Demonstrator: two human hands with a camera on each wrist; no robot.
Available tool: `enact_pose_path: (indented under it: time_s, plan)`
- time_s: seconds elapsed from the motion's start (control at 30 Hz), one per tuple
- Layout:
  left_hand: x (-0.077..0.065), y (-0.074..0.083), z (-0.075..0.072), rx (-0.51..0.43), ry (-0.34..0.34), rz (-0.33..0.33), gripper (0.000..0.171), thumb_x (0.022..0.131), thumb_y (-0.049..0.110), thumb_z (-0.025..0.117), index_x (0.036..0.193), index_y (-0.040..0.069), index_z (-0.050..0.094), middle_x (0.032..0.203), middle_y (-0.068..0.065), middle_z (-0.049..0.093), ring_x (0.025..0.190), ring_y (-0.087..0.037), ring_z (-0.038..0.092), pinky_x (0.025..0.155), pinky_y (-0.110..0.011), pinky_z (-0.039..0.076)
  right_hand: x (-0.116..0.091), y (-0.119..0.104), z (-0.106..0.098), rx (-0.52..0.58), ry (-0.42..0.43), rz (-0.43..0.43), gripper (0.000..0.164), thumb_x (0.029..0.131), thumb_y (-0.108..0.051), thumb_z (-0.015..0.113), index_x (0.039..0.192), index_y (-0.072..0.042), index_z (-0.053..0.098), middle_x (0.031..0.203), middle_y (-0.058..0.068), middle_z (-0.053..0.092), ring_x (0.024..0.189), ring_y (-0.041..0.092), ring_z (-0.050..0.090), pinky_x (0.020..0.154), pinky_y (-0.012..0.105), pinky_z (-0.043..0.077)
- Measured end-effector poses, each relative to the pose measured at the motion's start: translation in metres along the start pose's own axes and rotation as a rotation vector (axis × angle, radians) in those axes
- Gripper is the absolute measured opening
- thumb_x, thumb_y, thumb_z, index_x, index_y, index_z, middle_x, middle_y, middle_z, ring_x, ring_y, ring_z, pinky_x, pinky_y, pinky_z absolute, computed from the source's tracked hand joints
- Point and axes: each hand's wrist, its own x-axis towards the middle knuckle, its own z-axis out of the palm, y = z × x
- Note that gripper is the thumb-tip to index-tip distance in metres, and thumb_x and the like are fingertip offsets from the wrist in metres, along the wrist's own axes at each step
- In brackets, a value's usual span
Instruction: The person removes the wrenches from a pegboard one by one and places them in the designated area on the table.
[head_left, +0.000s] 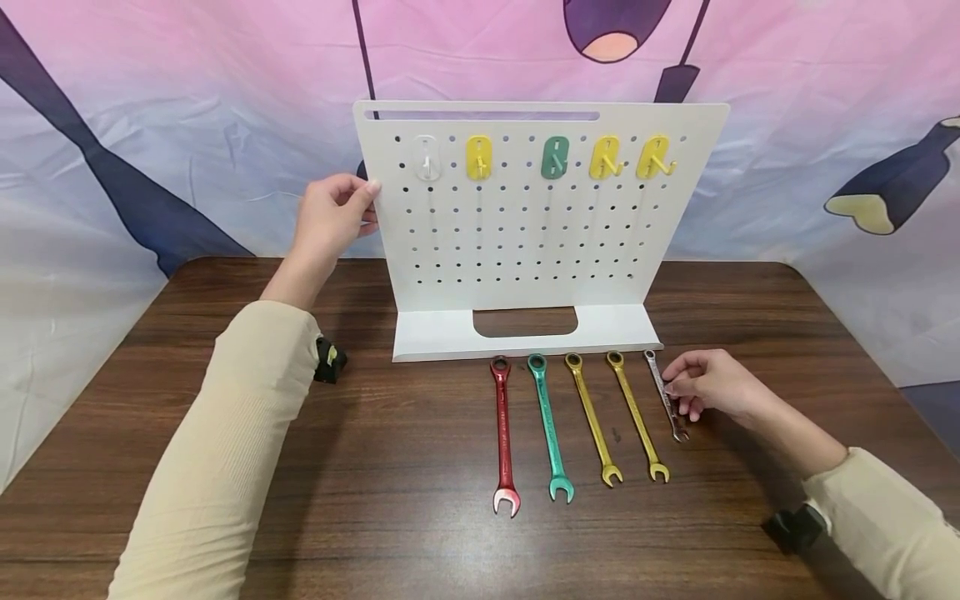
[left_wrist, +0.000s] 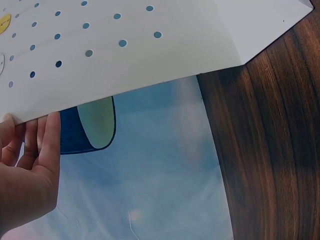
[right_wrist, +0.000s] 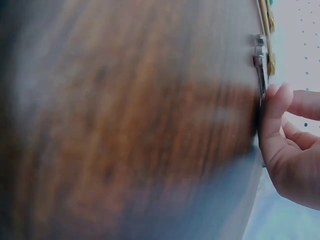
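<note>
In the head view, my left hand pinches the left edge of an upright white pegboard. The left wrist view shows the same hand with its fingers at that edge. To the right of the board's base, my right hand holds the shaft of a small silver combination wrench that lies on the table. Left of it lie two gold wrenches, a green wrench and a red wrench, open ends toward me. In the right wrist view, fingertips hide part of the silver wrench.
Along the board's upper part sit hooks: a white hook, a yellow hook, a green hook and two more yellow hooks. The board's base stands on a brown wooden table. Behind hangs a patterned cloth.
</note>
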Motion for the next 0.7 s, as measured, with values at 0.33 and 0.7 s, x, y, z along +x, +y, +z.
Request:
enact_pose_path:
  time_s: [0.33, 0.7]
  plan:
    - [0.0, -0.002, -0.001, -0.039, -0.021, -0.007, 0.028, 0.09, 0.031, 0.055, 0.095, 0.004, 0.06, 0.086, -0.002, 0.055, 0.081, -0.012, 0.056, 0.08, -0.027, 0.054, 0.0, 0.006, -0.005, 0.037, -0.03, -0.005, 0.026, 0.087, 0.003, 0.055, 0.106, 0.018, 0.046, 0.071, 0.009, 0.057, 0.057, 0.017, 0.055, 0.048, 0.031, 0.053]
    - [-0.004, -0.019, -0.01, -0.034, -0.097, -0.019, 0.033, 0.092, 0.027, 0.054, 0.104, -0.003, 0.057, 0.086, -0.004, 0.061, 0.085, -0.016, 0.06, 0.083, -0.033, 0.053, -0.005, 0.006, -0.013, 0.053, 0.009, -0.063, 0.029, 0.089, -0.001, 0.056, 0.107, 0.019, 0.045, 0.075, 0.012, 0.058, 0.061, 0.019, 0.058, 0.054, 0.033, 0.055]
